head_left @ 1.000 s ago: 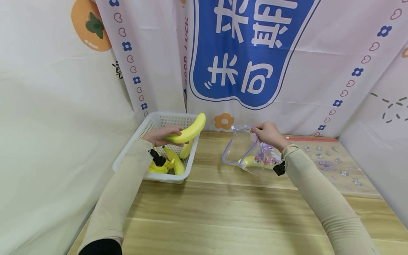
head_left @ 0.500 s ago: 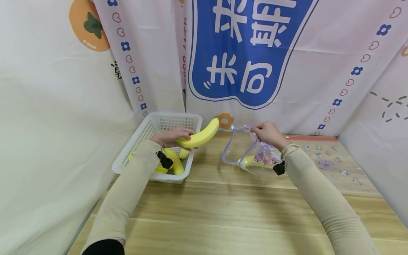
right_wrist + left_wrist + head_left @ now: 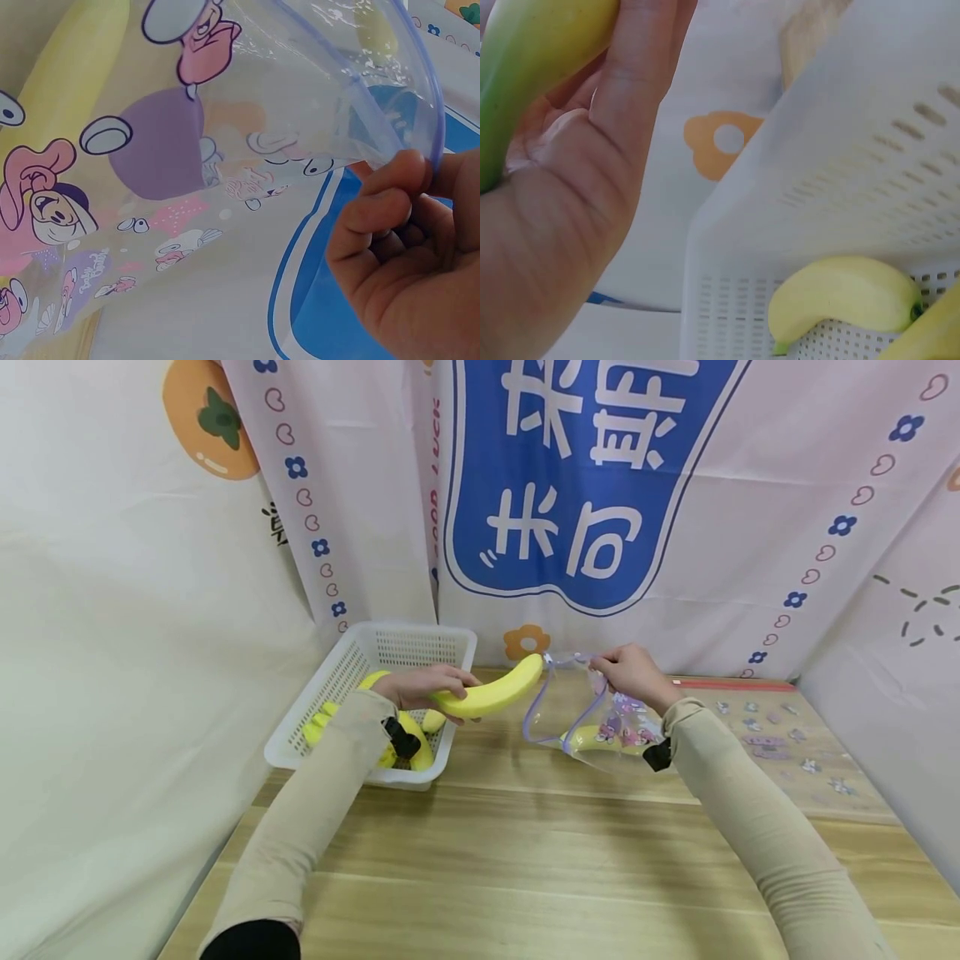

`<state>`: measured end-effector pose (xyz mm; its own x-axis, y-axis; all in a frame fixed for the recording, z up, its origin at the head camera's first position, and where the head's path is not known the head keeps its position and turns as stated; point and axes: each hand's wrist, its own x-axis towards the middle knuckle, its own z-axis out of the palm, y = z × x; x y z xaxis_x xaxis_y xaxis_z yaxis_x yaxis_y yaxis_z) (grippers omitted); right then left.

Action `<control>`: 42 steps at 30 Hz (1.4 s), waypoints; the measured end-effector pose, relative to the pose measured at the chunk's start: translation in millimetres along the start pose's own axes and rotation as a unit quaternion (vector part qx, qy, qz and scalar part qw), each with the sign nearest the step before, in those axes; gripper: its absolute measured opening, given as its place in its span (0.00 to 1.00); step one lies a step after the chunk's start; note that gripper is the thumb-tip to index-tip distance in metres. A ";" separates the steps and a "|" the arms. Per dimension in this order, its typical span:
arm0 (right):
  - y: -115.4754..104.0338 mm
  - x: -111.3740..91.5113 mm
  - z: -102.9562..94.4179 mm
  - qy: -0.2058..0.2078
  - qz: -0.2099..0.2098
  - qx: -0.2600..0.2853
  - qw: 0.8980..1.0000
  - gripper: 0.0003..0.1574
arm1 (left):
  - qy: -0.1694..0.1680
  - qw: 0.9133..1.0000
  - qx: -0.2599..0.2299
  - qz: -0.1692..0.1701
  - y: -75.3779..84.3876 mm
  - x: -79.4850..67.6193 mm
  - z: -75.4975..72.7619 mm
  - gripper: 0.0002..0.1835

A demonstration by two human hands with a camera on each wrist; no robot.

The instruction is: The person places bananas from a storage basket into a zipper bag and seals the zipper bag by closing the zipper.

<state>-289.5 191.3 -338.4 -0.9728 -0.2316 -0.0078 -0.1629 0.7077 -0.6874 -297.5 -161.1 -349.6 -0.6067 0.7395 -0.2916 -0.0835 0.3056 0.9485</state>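
My left hand (image 3: 427, 687) holds a yellow banana (image 3: 495, 693), its far tip close to the mouth of a clear zip bag. In the left wrist view the greenish end of that banana (image 3: 532, 60) lies against the palm. With thumb and fingers my right hand (image 3: 636, 677) pinches the purple-edged rim of the zip bag (image 3: 543, 714), whose mouth gapes toward the left. Inside the bag, another banana (image 3: 596, 737) lies low behind the printed cartoon figures. The right wrist view shows the right hand (image 3: 405, 240) gripping the purple zip edge.
A white perforated basket (image 3: 300, 731) stands left, with several bananas (image 3: 422, 752) in it, partly covered by the left sleeve. At the right, a flat printed bag (image 3: 795, 760) with a red zip lies on the wooden table (image 3: 510, 860). A printed curtain hangs close behind.
My left hand has carried the banana rightward from over the basket, past its right rim, up to the bag's mouth. The right hand and bag have stayed in place.
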 end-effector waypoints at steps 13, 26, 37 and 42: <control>-3.8 -2.3 0.7 -0.003 0.004 0.005 1.000 0.23 | -0.007 1.000 -0.001 -0.023 2.9 16.5 17.8 0.24; -3.3 -2.4 3.0 0.002 -0.006 -0.001 1.000 0.24 | -0.037 0.999 0.019 -0.021 4.4 37.2 32.5 0.24; -6.8 -4.1 2.9 0.012 -0.014 0.002 1.000 0.23 | 0.028 0.998 0.024 -0.051 12.0 55.4 47.9 0.25; -6.7 -3.7 2.7 0.013 -0.015 0.004 1.000 0.23 | 0.059 0.996 0.024 -0.066 12.9 60.3 53.9 0.24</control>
<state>-284.4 185.7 -335.8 -0.9715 -0.2349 0.0316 -0.1907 0.6957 -0.6925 -292.6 -80.2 -361.6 -0.6821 0.6165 -0.3934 -0.1319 0.4254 0.8953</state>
